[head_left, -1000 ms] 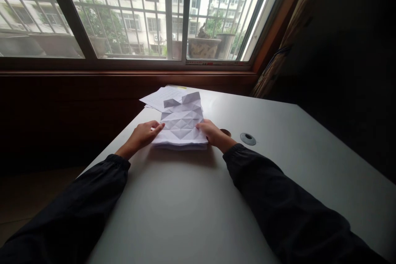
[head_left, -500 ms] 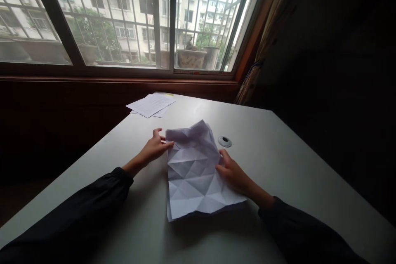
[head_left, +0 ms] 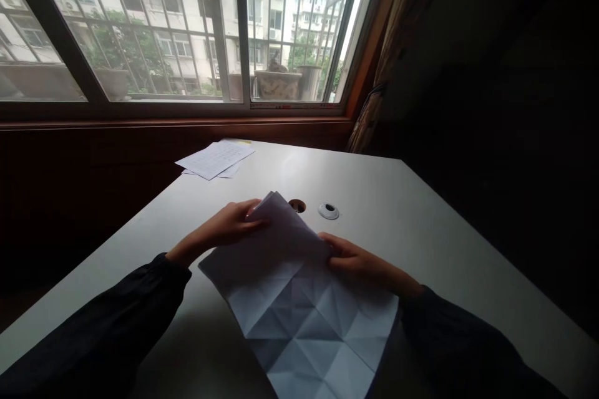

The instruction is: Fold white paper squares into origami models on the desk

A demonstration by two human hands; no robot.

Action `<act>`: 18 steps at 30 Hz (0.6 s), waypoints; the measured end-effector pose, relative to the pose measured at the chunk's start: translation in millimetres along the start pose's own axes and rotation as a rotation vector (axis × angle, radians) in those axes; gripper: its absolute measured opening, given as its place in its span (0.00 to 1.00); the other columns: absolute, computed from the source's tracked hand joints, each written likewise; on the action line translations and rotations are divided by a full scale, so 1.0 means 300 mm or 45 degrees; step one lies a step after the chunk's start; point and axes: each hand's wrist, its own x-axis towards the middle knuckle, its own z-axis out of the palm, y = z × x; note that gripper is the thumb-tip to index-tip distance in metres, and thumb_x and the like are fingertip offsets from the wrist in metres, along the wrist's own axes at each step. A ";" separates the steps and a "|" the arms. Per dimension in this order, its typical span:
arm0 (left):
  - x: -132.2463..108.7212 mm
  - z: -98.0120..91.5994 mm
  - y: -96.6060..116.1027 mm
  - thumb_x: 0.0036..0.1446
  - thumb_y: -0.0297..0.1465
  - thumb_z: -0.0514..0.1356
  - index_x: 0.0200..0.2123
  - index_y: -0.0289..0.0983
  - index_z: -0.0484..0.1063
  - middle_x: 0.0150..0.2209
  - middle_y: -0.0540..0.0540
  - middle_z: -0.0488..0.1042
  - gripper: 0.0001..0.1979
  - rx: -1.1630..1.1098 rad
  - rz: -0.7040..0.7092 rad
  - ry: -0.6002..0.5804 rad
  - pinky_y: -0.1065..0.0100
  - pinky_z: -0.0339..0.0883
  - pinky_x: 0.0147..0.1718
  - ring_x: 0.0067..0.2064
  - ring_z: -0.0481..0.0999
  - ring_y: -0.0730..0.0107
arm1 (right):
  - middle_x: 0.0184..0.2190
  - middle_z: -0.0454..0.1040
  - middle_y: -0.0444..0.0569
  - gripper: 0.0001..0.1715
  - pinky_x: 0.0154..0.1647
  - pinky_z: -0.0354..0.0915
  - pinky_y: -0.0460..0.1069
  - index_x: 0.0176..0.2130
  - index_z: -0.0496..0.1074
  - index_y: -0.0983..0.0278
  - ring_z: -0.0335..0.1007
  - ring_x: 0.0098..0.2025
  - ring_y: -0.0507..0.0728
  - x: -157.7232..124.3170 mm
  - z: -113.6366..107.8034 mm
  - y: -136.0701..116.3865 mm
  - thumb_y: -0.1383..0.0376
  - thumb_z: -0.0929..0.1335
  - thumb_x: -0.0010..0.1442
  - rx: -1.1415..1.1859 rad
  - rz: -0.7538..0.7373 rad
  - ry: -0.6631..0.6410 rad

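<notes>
Between my two hands is a creased white sheet of paper (head_left: 304,305), marked all over with crossing fold lines. It looks layered at its far corner, though I cannot tell how many sheets there are. My left hand (head_left: 229,223) pinches the paper near that far corner, thumb on top and fingers behind. Along the right edge, my right hand (head_left: 358,259) grips it with the thumb and curled fingers. The paper is tilted, and its near end hangs toward me past the bottom of the view.
Written-on paper sheets (head_left: 215,159) lie at the far left edge of the white table (head_left: 449,274). A round hole (head_left: 297,206) and a loose grey ring cover (head_left: 329,211) are just beyond the paper. Behind stand a barred window (head_left: 187,31) and a curtain (head_left: 374,100).
The paper has turned and come nearer to me, its near end now lower in view. My left hand has shifted to its far corner. The round hole has come into sight.
</notes>
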 end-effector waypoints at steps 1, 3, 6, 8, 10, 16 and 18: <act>0.001 0.001 -0.001 0.56 0.53 0.63 0.54 0.37 0.76 0.44 0.40 0.81 0.30 -0.152 -0.047 -0.061 0.61 0.73 0.39 0.42 0.81 0.51 | 0.57 0.70 0.54 0.26 0.56 0.69 0.58 0.61 0.68 0.61 0.70 0.56 0.63 -0.002 0.001 -0.005 0.65 0.68 0.65 0.005 0.013 -0.004; 0.001 0.005 -0.008 0.55 0.53 0.65 0.48 0.36 0.77 0.45 0.39 0.81 0.28 -0.441 -0.172 -0.207 0.63 0.73 0.38 0.44 0.81 0.52 | 0.59 0.68 0.54 0.27 0.58 0.68 0.58 0.62 0.68 0.60 0.70 0.57 0.63 -0.002 0.000 -0.011 0.65 0.69 0.64 0.006 0.030 -0.016; -0.007 0.018 -0.028 0.53 0.52 0.67 0.47 0.36 0.78 0.47 0.39 0.81 0.28 -0.668 -0.356 -0.373 0.66 0.73 0.36 0.45 0.81 0.53 | 0.59 0.69 0.55 0.27 0.58 0.68 0.59 0.61 0.69 0.61 0.70 0.57 0.64 0.001 -0.010 -0.014 0.63 0.70 0.63 0.030 0.064 -0.063; -0.016 0.027 -0.045 0.53 0.52 0.67 0.43 0.35 0.79 0.43 0.39 0.81 0.27 -0.670 -0.402 -0.406 0.69 0.72 0.31 0.42 0.81 0.56 | 0.60 0.70 0.55 0.29 0.60 0.67 0.59 0.61 0.69 0.62 0.70 0.58 0.64 -0.004 -0.028 -0.012 0.62 0.71 0.63 0.059 0.115 -0.097; -0.023 0.030 -0.063 0.53 0.52 0.67 0.40 0.33 0.80 0.41 0.39 0.82 0.26 -0.650 -0.389 -0.344 0.70 0.71 0.28 0.39 0.81 0.58 | 0.59 0.71 0.55 0.32 0.60 0.67 0.59 0.63 0.67 0.61 0.71 0.58 0.64 -0.018 -0.060 -0.005 0.60 0.73 0.62 0.100 0.200 -0.078; -0.016 0.017 -0.101 0.51 0.50 0.69 0.42 0.31 0.79 0.39 0.38 0.82 0.27 -0.755 -0.379 0.126 0.66 0.75 0.33 0.38 0.82 0.56 | 0.55 0.75 0.57 0.34 0.50 0.74 0.56 0.62 0.66 0.62 0.77 0.50 0.63 -0.064 -0.161 0.030 0.54 0.73 0.62 0.316 0.213 0.382; -0.012 0.019 -0.110 0.53 0.49 0.69 0.43 0.31 0.78 0.37 0.38 0.82 0.27 -0.828 -0.367 0.237 0.65 0.76 0.33 0.36 0.82 0.57 | 0.55 0.75 0.56 0.31 0.49 0.75 0.56 0.60 0.67 0.61 0.78 0.49 0.62 -0.058 -0.156 0.033 0.55 0.73 0.62 0.370 0.183 0.525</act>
